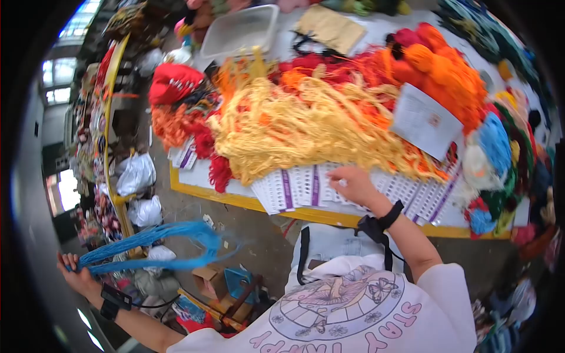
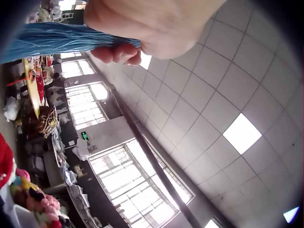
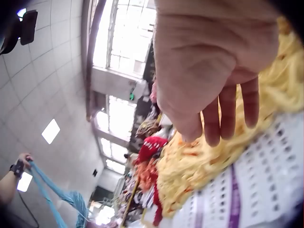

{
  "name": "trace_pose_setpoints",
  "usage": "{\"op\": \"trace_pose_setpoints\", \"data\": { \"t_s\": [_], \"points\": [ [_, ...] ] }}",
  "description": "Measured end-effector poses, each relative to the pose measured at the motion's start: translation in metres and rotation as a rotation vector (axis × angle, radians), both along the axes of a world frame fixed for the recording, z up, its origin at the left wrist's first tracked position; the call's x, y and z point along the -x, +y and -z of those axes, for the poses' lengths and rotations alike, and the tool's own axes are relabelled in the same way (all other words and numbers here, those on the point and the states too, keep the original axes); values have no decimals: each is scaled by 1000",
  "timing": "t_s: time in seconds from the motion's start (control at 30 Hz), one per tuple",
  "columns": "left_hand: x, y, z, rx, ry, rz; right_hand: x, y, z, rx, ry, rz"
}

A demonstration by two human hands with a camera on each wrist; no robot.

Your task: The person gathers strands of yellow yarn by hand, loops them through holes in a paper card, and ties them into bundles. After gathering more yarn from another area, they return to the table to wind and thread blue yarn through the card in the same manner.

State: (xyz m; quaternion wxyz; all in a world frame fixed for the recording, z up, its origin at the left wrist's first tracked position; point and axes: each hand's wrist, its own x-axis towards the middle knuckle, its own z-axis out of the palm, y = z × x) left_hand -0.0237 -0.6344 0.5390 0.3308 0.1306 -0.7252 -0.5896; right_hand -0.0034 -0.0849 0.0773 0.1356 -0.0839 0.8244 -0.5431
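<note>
Held out far to the left, my left hand [image 1: 79,276] grips one end of a blue skein of yarn [image 1: 147,238]. The skein stretches sideways as a long loop, its far end blurred. In the left wrist view the fingers [image 2: 111,54] curl round the blue strands. My right hand [image 1: 356,187] is at the table's front edge, over white cards with purple stripes [image 1: 305,187]. Its fingers [image 3: 228,114] hang loosely, with nothing seen between them. Just beyond it spreads a large heap of yellow yarn [image 1: 294,123], which covers the cards' upper ends.
Orange yarn [image 1: 435,65] and a white printed sheet [image 1: 426,120] lie right of the yellow heap. A clear plastic tub [image 1: 241,30] and brown paper [image 1: 329,28] are at the back. The table has a yellow edge [image 1: 235,203]. Boxes [image 1: 210,281] stand on the floor below left.
</note>
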Motion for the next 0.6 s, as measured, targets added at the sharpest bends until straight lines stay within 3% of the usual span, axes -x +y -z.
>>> {"op": "trace_pose_setpoints", "data": {
  "t_s": [0.1,0.17,0.2,0.23,0.27,0.3,0.33,0.37,0.4,0.47,0.57,0.6],
  "points": [
    [5,-30,49,59,-56,-41,40,-98,0,104,45,-415],
    [19,-13,132,63,-134,-192,59,-159,15,104,-23,-706],
    [15,-8,182,301,-258,-160,68,-184,22,48,-101,-849],
    [5,-1,233,300,-356,-37,77,-206,29,-8,-175,-983],
    [-9,14,292,426,-499,26,83,-221,41,-4,-185,-1022],
    [-17,43,343,548,-632,95,91,-230,55,81,-73,-867],
    [-24,88,376,372,-724,245,97,-237,68,165,36,-708],
    [-30,110,413,543,-591,533,103,-243,82,246,145,-544],
    [-33,133,442,663,-494,665,112,-245,91,401,-20,-489],
    [-44,157,491,186,-667,750,126,-240,104,687,-352,-376],
    [-32,155,508,-682,-712,409,122,-238,104,765,-475,-377],
    [-25,146,510,-684,-662,355,118,-239,103,711,-406,-333]
  ]
}}
